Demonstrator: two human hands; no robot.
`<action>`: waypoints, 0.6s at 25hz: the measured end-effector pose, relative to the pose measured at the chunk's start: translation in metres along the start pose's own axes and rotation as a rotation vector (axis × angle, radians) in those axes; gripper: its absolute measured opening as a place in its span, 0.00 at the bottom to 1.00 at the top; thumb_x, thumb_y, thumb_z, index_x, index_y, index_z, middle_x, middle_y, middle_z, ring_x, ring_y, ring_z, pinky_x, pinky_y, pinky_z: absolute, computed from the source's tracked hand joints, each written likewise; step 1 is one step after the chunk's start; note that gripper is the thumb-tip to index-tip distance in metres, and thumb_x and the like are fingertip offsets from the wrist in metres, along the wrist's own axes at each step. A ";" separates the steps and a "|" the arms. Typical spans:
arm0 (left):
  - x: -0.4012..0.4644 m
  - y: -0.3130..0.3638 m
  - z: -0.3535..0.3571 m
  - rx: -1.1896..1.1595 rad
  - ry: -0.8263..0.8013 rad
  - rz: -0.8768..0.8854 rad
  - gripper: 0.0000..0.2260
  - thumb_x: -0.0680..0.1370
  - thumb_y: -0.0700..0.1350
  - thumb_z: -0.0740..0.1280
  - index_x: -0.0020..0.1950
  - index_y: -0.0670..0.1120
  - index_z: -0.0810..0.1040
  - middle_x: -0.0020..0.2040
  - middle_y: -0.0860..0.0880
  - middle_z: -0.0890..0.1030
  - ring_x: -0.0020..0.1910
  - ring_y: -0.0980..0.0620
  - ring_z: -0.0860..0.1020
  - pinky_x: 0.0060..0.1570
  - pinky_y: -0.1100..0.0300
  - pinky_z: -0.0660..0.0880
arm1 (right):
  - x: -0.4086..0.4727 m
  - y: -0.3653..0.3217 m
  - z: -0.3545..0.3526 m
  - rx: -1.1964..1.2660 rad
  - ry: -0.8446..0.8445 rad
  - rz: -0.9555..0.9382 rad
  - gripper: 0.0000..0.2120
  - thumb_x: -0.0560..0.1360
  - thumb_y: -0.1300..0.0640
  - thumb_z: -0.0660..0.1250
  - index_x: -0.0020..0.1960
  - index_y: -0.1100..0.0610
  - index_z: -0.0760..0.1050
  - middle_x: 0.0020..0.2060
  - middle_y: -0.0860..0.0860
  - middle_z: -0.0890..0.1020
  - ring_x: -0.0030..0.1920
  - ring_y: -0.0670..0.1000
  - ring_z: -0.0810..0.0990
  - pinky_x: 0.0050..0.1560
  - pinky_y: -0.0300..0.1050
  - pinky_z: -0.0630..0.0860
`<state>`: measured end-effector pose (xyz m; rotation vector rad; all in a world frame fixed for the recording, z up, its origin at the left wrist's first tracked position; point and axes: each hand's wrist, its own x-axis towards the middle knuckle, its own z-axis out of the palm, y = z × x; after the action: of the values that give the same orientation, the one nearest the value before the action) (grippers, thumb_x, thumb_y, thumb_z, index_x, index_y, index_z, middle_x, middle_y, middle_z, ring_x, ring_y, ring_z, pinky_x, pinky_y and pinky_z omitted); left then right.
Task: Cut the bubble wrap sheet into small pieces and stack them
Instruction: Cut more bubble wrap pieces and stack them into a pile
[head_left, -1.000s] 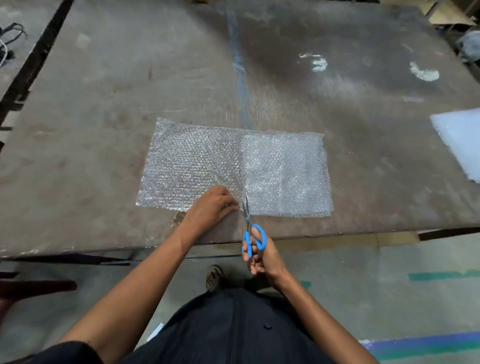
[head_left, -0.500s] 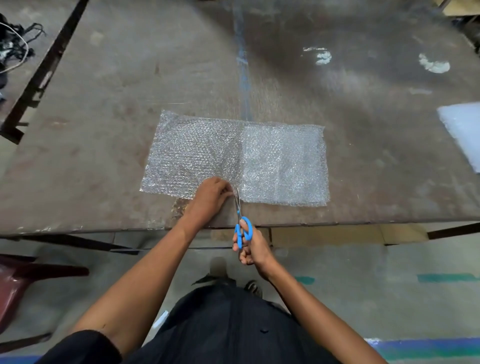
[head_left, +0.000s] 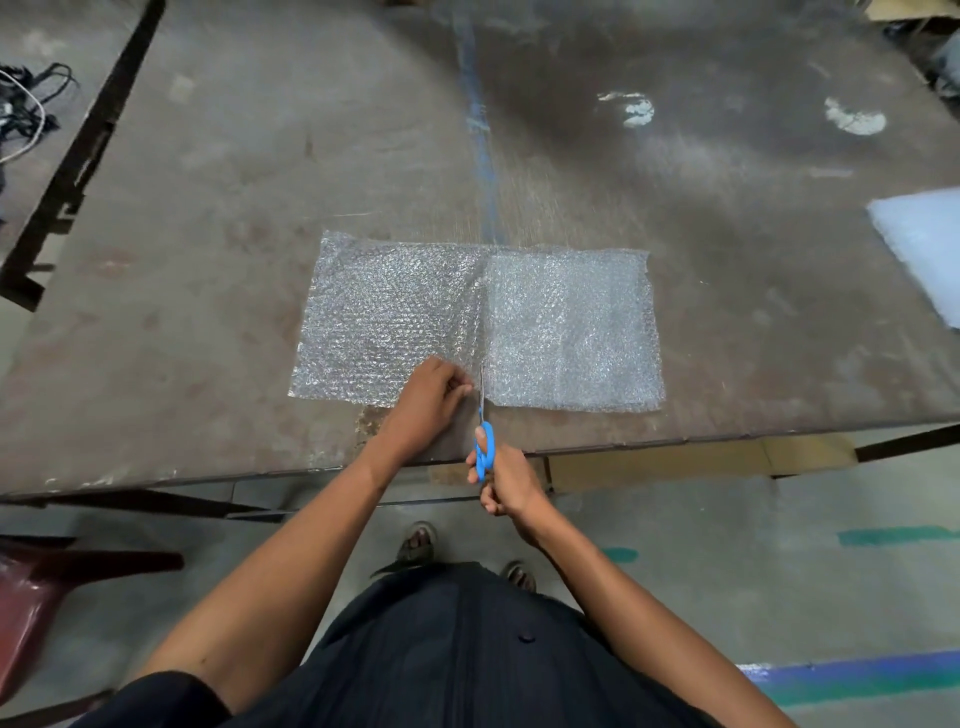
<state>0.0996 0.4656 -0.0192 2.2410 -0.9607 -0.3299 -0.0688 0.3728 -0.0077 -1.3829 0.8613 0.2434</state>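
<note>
One bubble wrap sheet (head_left: 467, 322) lies flat on a worn grey table (head_left: 208, 208), near the table's front edge and roughly centred in front of the person. Its right half looks whiter and denser than its left half, as if doubled there, though that cannot be told for sure.

The left hand (head_left: 428, 400) rests on the sheet's near edge, fingers curled and pinching the wrap just left of the blades. The right hand (head_left: 501, 480) grips blue-handled scissors (head_left: 484, 441), with fingers through the loops; the handles hang over the table's front edge and the thin blades point away from the person, entering the sheet's near edge at about its middle. The blades look nearly closed, seen edge-on.

A faded blue stripe (head_left: 480, 140) runs along the table from the far side down to the sheet's far edge, in line with the scissors. Two white smears (head_left: 852, 117) mark the table at far right. A pale foam-like sheet (head_left: 924, 244) lies at the right edge of view, well apart from the wrap. A dark red chair (head_left: 31, 582) stands on the floor at lower left, and cables (head_left: 26, 104) lie at upper left beyond the table.
</note>
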 end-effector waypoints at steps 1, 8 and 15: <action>0.001 0.000 0.000 0.002 -0.008 0.006 0.02 0.82 0.42 0.71 0.52 0.45 0.82 0.48 0.51 0.76 0.47 0.53 0.72 0.50 0.58 0.69 | 0.000 -0.001 0.002 -0.040 0.018 -0.014 0.24 0.84 0.35 0.60 0.47 0.55 0.79 0.35 0.49 0.83 0.23 0.48 0.70 0.26 0.40 0.64; 0.001 -0.008 -0.002 -0.081 -0.012 0.013 0.05 0.85 0.46 0.67 0.53 0.45 0.77 0.48 0.48 0.76 0.47 0.52 0.72 0.47 0.60 0.66 | -0.008 -0.010 -0.006 0.061 0.064 0.083 0.28 0.84 0.33 0.58 0.46 0.57 0.78 0.34 0.53 0.81 0.23 0.51 0.69 0.22 0.37 0.63; -0.002 -0.007 -0.002 -0.140 0.006 -0.009 0.05 0.85 0.46 0.67 0.54 0.45 0.77 0.49 0.49 0.76 0.48 0.52 0.72 0.49 0.59 0.68 | 0.009 -0.009 -0.003 0.110 -0.024 0.071 0.33 0.74 0.24 0.59 0.46 0.56 0.76 0.33 0.52 0.79 0.21 0.50 0.69 0.20 0.37 0.58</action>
<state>0.1026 0.4718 -0.0229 2.1185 -0.8963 -0.3826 -0.0581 0.3654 -0.0064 -1.2465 0.8921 0.2632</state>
